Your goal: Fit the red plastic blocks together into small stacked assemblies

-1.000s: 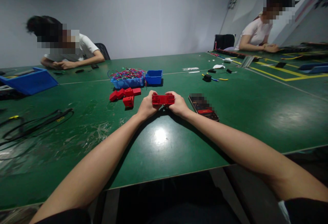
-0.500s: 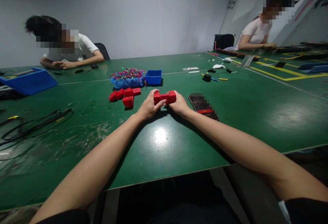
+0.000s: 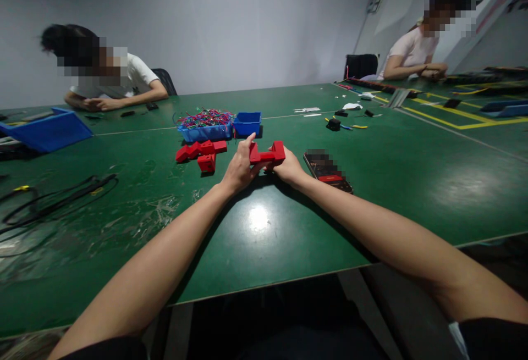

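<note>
Both my hands hold one red plastic part (image 3: 267, 154) just above the green table (image 3: 256, 239). My left hand (image 3: 238, 170) grips its left end, with the forefinger raised along the part's side. My right hand (image 3: 289, 169) is closed on the right end from below. The part shows a flat bar with raised blocks at both ends. Several more red plastic parts (image 3: 201, 153) lie on the table to the left of my hands. A phone (image 3: 328, 172) lies right beside my right hand.
A blue tray of coloured wires (image 3: 205, 125) and a small blue bin (image 3: 247, 123) stand behind the red parts. Black cables (image 3: 61, 198) lie at the left, a large blue bin (image 3: 47, 129) at far left. Two other people sit at the back left and back right.
The red part has been turned over in my hands, from its flat ribbed face to a side view. My left forefinger has lifted. The arms stayed in place.
</note>
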A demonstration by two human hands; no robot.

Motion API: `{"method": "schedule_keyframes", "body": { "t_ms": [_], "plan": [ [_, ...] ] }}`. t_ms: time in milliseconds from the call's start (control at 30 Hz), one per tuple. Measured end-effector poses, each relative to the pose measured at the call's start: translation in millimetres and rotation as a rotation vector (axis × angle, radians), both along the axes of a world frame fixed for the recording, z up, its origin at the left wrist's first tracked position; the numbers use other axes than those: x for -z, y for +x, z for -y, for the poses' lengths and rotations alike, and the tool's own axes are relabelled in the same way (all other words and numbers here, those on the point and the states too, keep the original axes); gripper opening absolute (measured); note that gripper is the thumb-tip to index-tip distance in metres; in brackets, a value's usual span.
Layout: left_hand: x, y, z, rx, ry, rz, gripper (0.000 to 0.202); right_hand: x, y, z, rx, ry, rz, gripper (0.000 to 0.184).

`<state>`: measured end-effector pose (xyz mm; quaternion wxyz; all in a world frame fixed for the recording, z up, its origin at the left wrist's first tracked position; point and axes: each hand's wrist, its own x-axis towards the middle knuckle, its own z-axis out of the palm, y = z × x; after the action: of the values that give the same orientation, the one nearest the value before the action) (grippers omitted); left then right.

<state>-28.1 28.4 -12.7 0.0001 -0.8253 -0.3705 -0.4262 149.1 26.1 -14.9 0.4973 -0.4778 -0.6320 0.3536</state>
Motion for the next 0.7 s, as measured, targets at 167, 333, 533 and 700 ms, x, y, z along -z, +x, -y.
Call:
{"method": "schedule_keyframes", "body": {
  "t_ms": [167,333,533,700],
  "plan": [
    [-5.4,-0.2,5.0,-0.038,-0.058,-0.037,0.066,-2.2,0.8,1.7,0.016,0.039,0.081,0.029],
    [-8.2,-0.4,7.3,-0.131,-0.142,-0.122,0.061,-2.9,2.4,0.8,0.007,0.068,0.127,0.029],
    [-10.0,0.7,7.3,-0.246,-0.253,-0.145,0.056,1.4,-0.5,-1.1,-0.026,0.138,0.13,0.044],
    [-5.9,1.2,3.9,-0.294,-0.302,-0.141,0.054,-2.9,-2.0,7.0,-0.11,0.188,0.141,0.046]
  ]
}}
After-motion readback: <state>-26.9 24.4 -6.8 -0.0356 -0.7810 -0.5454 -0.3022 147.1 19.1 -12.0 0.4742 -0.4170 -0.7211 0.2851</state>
